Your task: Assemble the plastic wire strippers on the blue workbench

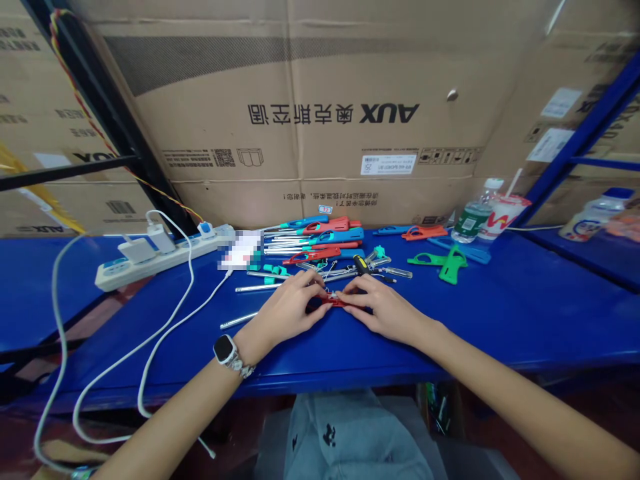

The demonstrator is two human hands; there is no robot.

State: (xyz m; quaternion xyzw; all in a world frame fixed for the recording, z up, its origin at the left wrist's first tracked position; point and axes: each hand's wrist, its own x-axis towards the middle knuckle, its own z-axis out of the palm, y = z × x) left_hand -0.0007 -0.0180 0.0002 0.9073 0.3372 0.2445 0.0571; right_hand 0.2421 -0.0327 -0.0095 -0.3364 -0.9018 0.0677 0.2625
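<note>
My left hand point(287, 308) and my right hand point(384, 308) meet over the blue table, their fingertips pinching a red lighter handle shell point(336, 302) from both sides. Small whitish parts show on the shell between the fingers, too small to make out. Just beyond lie thin wires, clear lighter fuel tanks point(400, 273), small teal pieces point(275, 269) and a black-and-yellow handled tool point(361, 265). Metal lighter tubes point(256, 289) rest left of my left hand, one partly hidden by it. Farther back, several long-necked lighters point(340, 235) with blue and red handles lie in a pile.
Green handle shells point(453, 264) and an orange one point(425, 232) lie at right, near a water bottle point(471, 220) and a paper cup point(503, 217). At left are a white power strip point(165, 255), looping cables and a blurred-out object point(243, 250). Cardboard point(330, 80) walls the back.
</note>
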